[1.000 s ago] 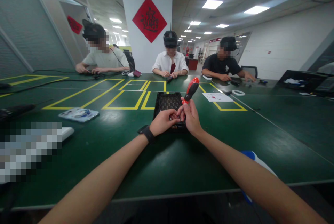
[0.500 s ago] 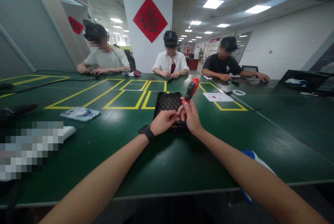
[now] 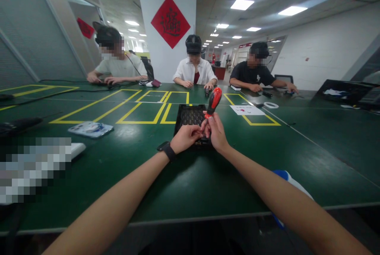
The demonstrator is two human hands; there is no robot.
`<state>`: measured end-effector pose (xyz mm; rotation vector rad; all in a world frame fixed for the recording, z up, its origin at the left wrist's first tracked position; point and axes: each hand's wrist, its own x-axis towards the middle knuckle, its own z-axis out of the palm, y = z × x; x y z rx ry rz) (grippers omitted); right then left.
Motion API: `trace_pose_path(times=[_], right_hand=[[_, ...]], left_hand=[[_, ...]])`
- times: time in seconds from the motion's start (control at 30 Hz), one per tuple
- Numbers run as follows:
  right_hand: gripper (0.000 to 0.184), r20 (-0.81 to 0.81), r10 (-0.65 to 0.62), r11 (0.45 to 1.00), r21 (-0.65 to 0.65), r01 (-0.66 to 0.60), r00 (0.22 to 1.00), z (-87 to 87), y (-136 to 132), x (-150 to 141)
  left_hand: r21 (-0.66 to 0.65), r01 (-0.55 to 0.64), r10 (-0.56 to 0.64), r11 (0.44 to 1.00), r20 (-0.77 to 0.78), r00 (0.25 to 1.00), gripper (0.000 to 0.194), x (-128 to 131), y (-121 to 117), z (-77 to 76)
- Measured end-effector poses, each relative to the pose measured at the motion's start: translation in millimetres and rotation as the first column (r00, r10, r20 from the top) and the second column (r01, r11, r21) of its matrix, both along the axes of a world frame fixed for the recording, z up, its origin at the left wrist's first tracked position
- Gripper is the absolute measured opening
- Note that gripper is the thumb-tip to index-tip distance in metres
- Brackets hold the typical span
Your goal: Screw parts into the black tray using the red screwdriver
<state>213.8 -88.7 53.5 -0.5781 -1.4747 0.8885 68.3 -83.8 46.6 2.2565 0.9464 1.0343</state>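
A red-and-black screwdriver point(image 3: 214, 101) stands tilted, handle up, in my right hand point(image 3: 219, 134). My right fingers are closed round its lower part, and its tip is hidden by my hands. My left hand point(image 3: 186, 139), with a black band on the wrist, has thumb and forefinger pinched together close to my right fingers. Whatever lies in that pinch is too small to make out. Both hands are over the near end of a black tray point(image 3: 190, 108) with a patterned, divided inside, which lies on the green table point(image 3: 166, 191).
A phone point(image 3: 90, 129) and a blurred white object point(image 3: 38, 168) lie to the left. On the right are a paper sheet point(image 3: 247, 110), a white ring point(image 3: 271, 105) and a blue-and-white item point(image 3: 292, 183) by the near edge. Several people sit across the table.
The screwdriver handle has shifted slightly left and stands a little more upright. My left hand has hardly moved. Across the table, the middle person's hands have moved apart.
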Motion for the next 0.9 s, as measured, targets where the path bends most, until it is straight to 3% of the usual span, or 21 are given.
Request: trace_pose_path(times=[0.2,0.5,0.63,0.9], right_hand=[[0.032,-0.008,-0.016,1.0,-0.001,0.016,1.0,1.6,-1.9,-0.2],[0.034,-0.03,0.009,1.0,-0.026,-0.01,1.0,2.0,0.6,0.4],[0.031,-0.044,-0.021,1.0,-0.014,0.021,0.999,2.0,0.4,0.3],[0.032,-0.037,-0.015,1.0,-0.009,0.015,0.999,3.1,-1.6,0.0]], left_hand=[[-0.018,-0.085,0.085,0.996,0.025,0.996,0.021,1.8,2.7,-3.1],[0.076,-0.055,0.062,0.996,-0.088,0.994,0.015,-1.3,-3.8,5.3],[0.034,-0.018,0.019,0.999,-0.032,0.999,0.014,0.3,-2.8,4.3],[-0.039,-0.052,0.053,0.998,0.011,0.999,0.018,0.2,0.0,0.5]])
